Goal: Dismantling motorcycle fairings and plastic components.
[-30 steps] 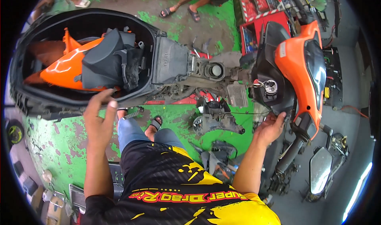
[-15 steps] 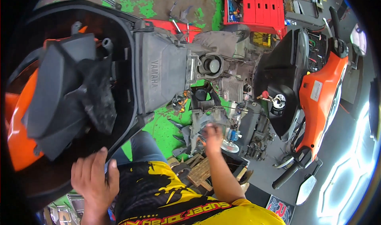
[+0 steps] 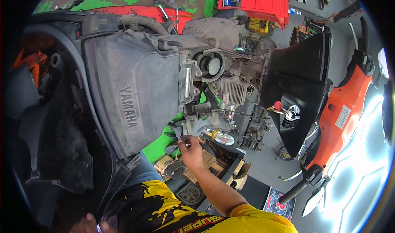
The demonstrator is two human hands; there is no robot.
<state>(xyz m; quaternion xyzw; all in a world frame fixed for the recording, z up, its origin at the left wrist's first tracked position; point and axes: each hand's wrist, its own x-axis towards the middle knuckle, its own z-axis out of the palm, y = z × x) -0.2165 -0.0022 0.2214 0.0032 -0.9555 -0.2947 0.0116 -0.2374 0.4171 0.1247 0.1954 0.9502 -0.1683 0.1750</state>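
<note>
Below the scooter's engine (image 3: 234, 91), my right hand (image 3: 191, 153) is closed with its fingers curled at the lower end of a grey plastic panel (image 3: 210, 124). The fingertips are partly hidden against the panel's edge. My left hand (image 3: 88, 224) shows only at the bottom edge, fingers apart, beside the black under-seat compartment (image 3: 96, 126). Inside that compartment lie loose black plastic covers (image 3: 61, 142). A grey body panel (image 3: 131, 72) with raised lettering stands between the compartment and the engine.
On the right are an orange handlebar cover (image 3: 343, 118) and a black front panel (image 3: 296, 76) with a red key (image 3: 280, 106) in the ignition. A red tool cabinet (image 3: 263, 0) stands at the back. Wooden pieces and boxes (image 3: 189, 171) lie below my right arm.
My right hand has moved left and a little down along the grey plastic panel. The view has shifted, so the compartment sits farther left and my left hand lower, mostly out of frame.
</note>
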